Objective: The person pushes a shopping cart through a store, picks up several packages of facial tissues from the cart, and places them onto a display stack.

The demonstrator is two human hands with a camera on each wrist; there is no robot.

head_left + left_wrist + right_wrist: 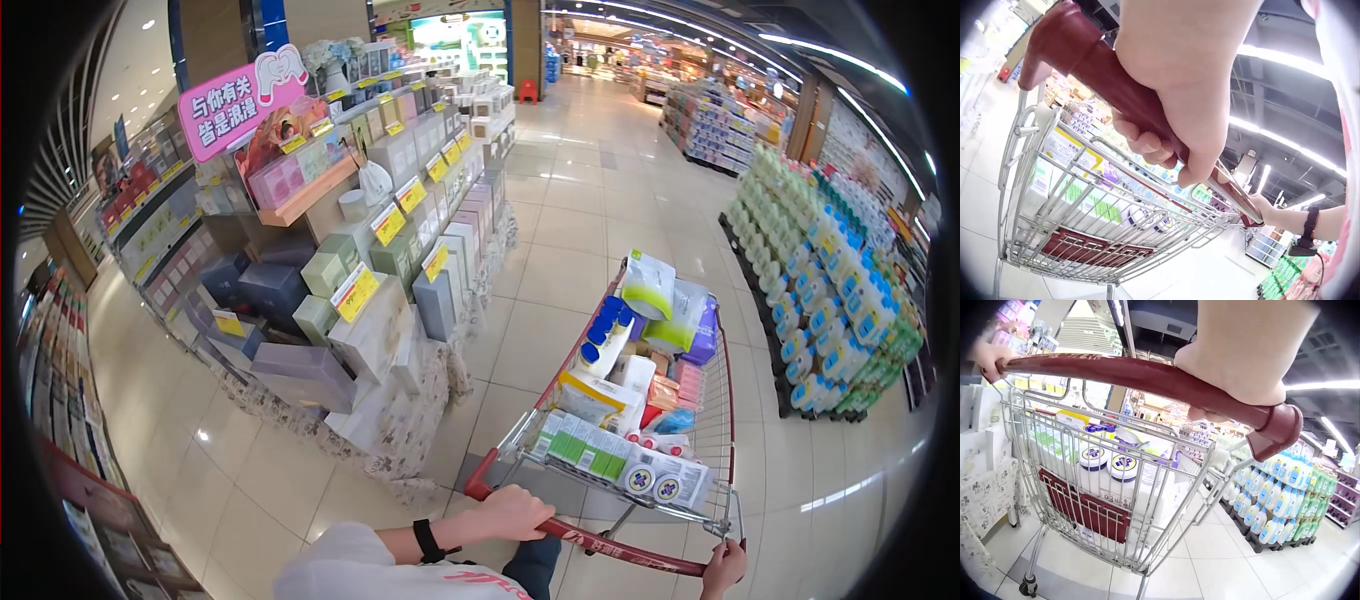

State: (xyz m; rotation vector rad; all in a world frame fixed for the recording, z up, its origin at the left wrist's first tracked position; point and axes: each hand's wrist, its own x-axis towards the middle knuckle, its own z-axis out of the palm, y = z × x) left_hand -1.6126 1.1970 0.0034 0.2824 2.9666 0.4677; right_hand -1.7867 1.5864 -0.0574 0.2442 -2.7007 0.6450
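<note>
A shopping cart (733, 430) with a dark red handle (625, 548) stands before the person. Toward the handle's left end, the left hand (512, 513) grips the bar; in the left wrist view its fingers (1141, 140) curl underneath. The right hand (725, 568) holds the right end, its palm over the bar in the right wrist view and its fingers mostly hidden. Inside the basket lie green-and-white boxes (585, 445), two round-lidded white tubs (652, 482), a yellow-and-white pack (592, 398), blue-capped bottles (607, 325), green-and-white pouches (680, 315) and a purple pack (704, 332).
On the left, close to the cart, a display (390, 250) carries gift boxes, yellow price tags and a pink sign (243, 103). Stacked bottles (830, 280) stand on a dark pallet at the right. A tiled aisle (570, 190) runs ahead between them, with more stacked goods (710, 125) farther off.
</note>
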